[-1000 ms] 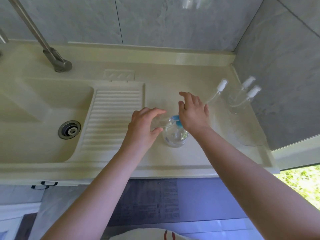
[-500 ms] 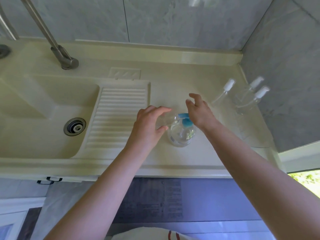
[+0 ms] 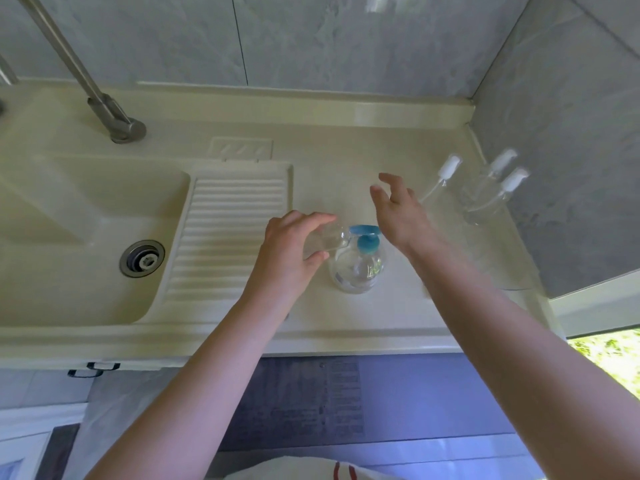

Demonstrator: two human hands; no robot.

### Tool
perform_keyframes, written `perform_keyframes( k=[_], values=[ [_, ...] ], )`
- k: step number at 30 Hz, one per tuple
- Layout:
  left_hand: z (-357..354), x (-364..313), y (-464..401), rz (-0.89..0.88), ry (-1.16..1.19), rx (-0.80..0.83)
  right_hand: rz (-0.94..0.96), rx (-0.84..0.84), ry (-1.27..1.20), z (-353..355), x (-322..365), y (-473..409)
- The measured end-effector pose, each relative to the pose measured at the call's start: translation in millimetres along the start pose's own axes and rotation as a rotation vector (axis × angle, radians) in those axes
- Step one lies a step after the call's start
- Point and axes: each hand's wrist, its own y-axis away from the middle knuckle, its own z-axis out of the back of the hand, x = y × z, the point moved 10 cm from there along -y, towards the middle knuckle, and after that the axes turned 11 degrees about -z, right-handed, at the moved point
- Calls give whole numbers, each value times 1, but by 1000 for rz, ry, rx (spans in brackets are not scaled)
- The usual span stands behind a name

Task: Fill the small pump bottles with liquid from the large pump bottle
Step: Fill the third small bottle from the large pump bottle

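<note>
The large clear pump bottle (image 3: 360, 268) with a blue pump head stands on the cream counter, right of the ribbed drainboard. My left hand (image 3: 294, 247) grips a small clear bottle (image 3: 329, 239) without a cap, tilted with its mouth at the blue spout. My right hand (image 3: 398, 213) hovers with fingers spread, just up and right of the pump head, not touching it. A loose white pump top (image 3: 446, 174) with its tube lies to the right. Two capped small pump bottles (image 3: 491, 192) stand by the right wall.
A sink basin with a metal drain (image 3: 142, 258) lies at the left, a tap (image 3: 114, 123) behind it. The ribbed drainboard (image 3: 228, 237) slopes toward the basin. Grey tiled walls (image 3: 554, 133) close the back and right. The counter's front edge (image 3: 311, 344) runs below my forearms.
My right hand has lifted off the blue pump head and moved up and to the right, fingers spreading. My left hand keeps the small bottle at the spout.
</note>
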Motion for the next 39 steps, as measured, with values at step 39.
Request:
perform_keyframes(
  k=[39],
  values=[
    [-1, -1, -2, -11, -21, 30, -5, 55, -19, -11, -1, -12]
  ],
)
